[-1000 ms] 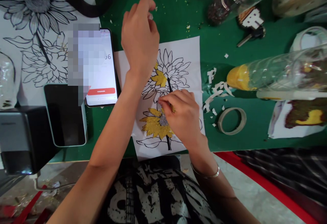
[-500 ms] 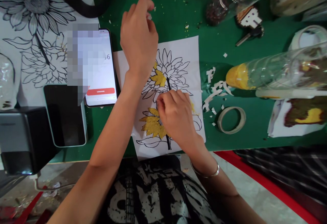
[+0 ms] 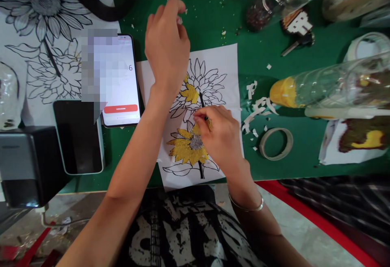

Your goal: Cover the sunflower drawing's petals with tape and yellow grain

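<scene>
A white sheet with line-drawn sunflowers point(image 3: 179, 175) lies on the green table, turned slightly. Yellow grainy material covers petals of the lower flower point(image 3: 183, 147), whose centre is grey. A smaller yellow patch point(image 3: 190, 93) is on the upper flower. Past the sheet's top left edge, my left hand point(image 3: 167, 39) is curled closed, with a small pale bit showing between thumb and fingers. My right hand point(image 3: 219, 137) hangs over the lower flower's upper right petals, thumb and forefinger pinched together. Whatever may be in that pinch is too small to make out.
Two phones point(image 3: 120, 84) point(image 3: 79, 137) and a black box point(image 3: 24, 165) are at left, near another sunflower drawing point(image 3: 18, 74). Rightward are paper shreds point(image 3: 258, 106), a tape ring point(image 3: 276, 143), a bottle with yellow contents point(image 3: 284, 92), keys point(image 3: 300, 39) and another bottle point(image 3: 258, 13).
My right hand has shifted slightly right and lifted, uncovering the lower flower's grey centre and more yellow petals. My left hand has stayed nearly in place.
</scene>
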The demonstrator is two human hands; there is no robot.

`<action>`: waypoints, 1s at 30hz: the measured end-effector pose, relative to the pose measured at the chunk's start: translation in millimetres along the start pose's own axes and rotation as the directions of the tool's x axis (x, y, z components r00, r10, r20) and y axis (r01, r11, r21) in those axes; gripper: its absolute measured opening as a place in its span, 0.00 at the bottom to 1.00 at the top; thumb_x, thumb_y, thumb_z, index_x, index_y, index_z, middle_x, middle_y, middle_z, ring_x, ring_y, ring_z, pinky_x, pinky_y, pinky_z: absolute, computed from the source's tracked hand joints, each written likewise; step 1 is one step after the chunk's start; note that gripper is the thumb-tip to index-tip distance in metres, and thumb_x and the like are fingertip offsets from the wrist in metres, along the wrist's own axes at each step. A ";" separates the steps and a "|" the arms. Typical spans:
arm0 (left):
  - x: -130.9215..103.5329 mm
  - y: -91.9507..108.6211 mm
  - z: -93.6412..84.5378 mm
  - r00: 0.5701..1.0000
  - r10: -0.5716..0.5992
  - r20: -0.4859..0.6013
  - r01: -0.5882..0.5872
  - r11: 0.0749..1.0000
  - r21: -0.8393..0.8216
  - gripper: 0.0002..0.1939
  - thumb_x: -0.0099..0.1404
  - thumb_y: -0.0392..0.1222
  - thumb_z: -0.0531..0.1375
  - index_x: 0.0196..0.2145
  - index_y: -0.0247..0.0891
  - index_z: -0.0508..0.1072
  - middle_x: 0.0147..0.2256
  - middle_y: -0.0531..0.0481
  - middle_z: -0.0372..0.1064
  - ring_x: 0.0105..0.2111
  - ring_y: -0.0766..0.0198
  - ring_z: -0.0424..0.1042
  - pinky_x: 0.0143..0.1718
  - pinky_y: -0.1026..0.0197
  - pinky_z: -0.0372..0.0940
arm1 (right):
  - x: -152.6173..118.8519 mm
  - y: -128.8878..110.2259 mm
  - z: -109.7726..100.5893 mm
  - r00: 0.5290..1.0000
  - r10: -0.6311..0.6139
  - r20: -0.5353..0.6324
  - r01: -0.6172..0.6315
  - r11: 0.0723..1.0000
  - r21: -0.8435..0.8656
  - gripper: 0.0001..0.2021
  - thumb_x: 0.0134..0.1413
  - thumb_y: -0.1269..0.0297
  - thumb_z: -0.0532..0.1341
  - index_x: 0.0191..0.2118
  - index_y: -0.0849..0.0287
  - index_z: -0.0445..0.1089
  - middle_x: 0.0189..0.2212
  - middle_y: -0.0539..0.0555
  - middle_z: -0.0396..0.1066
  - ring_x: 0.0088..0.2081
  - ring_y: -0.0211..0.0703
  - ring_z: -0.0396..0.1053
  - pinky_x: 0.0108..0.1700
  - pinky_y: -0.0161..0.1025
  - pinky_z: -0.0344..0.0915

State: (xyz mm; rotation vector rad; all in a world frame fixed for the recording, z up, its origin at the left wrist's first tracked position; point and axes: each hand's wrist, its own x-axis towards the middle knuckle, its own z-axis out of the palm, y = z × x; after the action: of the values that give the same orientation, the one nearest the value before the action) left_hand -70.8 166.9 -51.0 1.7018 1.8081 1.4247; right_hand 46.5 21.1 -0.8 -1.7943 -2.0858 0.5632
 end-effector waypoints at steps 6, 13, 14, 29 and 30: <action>1.0 3.7 -2.3 0.998 -0.055 0.020 0.056 0.997 -0.050 0.18 0.55 0.16 0.52 0.29 0.41 0.65 0.29 0.51 0.66 0.32 0.61 0.62 0.36 0.57 0.57 | 0.0 2.8 4.4 0.999 -0.054 0.010 0.053 0.998 0.016 0.07 0.53 0.71 0.57 0.26 0.56 0.68 0.25 0.49 0.70 0.31 0.40 0.62 0.37 0.39 0.57; 3.8 -4.7 -4.2 1.000 0.013 0.002 -0.013 0.988 -0.155 0.13 0.62 0.25 0.53 0.32 0.43 0.68 0.32 0.53 0.71 0.32 0.64 0.68 0.36 0.59 0.60 | 3.5 2.0 5.8 0.998 -0.049 0.051 0.044 0.995 0.086 0.09 0.54 0.73 0.54 0.27 0.58 0.68 0.26 0.51 0.69 0.32 0.41 0.61 0.38 0.41 0.58; 3.9 -4.6 -4.9 1.000 0.014 -0.010 -0.016 0.987 -0.157 0.14 0.61 0.24 0.54 0.31 0.44 0.69 0.31 0.54 0.72 0.31 0.65 0.68 0.34 0.60 0.60 | 3.9 1.3 5.4 0.997 -0.051 0.055 0.045 0.995 0.094 0.09 0.53 0.74 0.54 0.27 0.58 0.68 0.26 0.52 0.69 0.33 0.42 0.61 0.38 0.41 0.59; -1.7 17.5 -30.0 0.997 -0.065 0.029 0.068 0.991 -0.115 0.11 0.61 0.28 0.54 0.32 0.37 0.75 0.32 0.50 0.75 0.32 0.67 0.73 0.34 0.65 0.65 | 4.0 -4.4 2.8 0.996 -0.089 0.001 0.088 0.985 0.148 0.11 0.52 0.77 0.52 0.29 0.59 0.71 0.27 0.54 0.72 0.33 0.45 0.64 0.40 0.45 0.64; -1.7 17.5 -30.9 0.998 -0.062 0.028 0.065 0.990 -0.122 0.11 0.61 0.28 0.54 0.33 0.37 0.75 0.31 0.50 0.75 0.32 0.67 0.73 0.34 0.65 0.65 | 7.5 -3.9 -1.3 0.997 -0.078 -0.018 0.080 0.984 0.161 0.10 0.52 0.76 0.53 0.30 0.59 0.71 0.28 0.54 0.72 0.33 0.45 0.65 0.39 0.44 0.64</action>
State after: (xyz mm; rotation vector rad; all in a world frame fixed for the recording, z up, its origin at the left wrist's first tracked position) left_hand -83.2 148.3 -23.4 1.5805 1.7084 1.4516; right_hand 42.7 28.2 2.3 -1.6141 -2.0304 0.6777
